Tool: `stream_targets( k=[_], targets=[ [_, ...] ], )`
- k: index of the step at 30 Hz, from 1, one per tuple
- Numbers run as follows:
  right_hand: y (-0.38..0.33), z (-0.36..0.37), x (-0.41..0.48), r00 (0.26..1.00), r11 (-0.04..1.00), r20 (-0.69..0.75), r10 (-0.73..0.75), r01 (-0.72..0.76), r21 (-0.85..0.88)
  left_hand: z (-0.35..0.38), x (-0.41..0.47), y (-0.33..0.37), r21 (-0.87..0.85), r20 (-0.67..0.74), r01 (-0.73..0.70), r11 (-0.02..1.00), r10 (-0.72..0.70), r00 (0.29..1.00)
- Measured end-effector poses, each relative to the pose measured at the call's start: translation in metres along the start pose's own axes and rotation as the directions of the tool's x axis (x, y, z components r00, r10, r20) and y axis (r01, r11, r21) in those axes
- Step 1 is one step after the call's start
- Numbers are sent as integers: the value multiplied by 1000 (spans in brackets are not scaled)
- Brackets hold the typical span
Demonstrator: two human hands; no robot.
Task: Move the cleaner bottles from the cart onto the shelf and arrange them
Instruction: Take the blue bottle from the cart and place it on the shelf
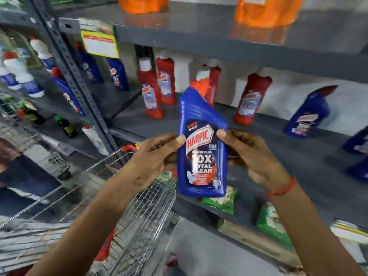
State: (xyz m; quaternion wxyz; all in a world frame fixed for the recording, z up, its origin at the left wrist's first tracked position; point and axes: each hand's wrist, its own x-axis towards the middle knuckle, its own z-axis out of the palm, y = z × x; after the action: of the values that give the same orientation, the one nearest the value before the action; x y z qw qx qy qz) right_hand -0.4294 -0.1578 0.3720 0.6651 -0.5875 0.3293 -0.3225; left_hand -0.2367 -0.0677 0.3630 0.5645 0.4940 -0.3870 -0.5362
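on my feed the tall blue harpic bottle with the bent neck (202, 148) hid its own cap against the red bottles behind, and both my hands' fingers (237, 154) disappeared behind its sides. the orange refill pouches (266, 10) on the top shelf were cut off by the upper edge. motion blur smeared the steel wire cart (143, 212) and the small dark green-capped bottles (65, 126). the yellow shelf tag (100, 42) was unreadable.

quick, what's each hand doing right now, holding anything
Left hand: closed on the left side of the blue Harpic bottle.
Right hand: closed on the same bottle's right side.
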Motion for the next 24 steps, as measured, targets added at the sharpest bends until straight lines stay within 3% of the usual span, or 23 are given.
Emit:
stream_targets(
  k=[6,13,16,20,24],
  targets=[
    [-23,-66,-54,994,998,-108,-14,7,-64,79,-2,4,-12,123,6,1000,-4,992],
    [-8,-129,-86,978,998,-210,5,-18,-59,144,13,-14,49,169,65,997,-72,983],
    [7,-162,-89,973,999,-227,51,-52,1,170,37,-37,82,169,96,992,-108,980],
    [37,-214,-80,976,992,-191,104,-114,-44,206,86,-82,129,197,75,989,-99,975],
    [61,-266,-53,945,998,-325,28,-47,-49,240,146,-114,213,270,28,977,-86,959]
  ],
)
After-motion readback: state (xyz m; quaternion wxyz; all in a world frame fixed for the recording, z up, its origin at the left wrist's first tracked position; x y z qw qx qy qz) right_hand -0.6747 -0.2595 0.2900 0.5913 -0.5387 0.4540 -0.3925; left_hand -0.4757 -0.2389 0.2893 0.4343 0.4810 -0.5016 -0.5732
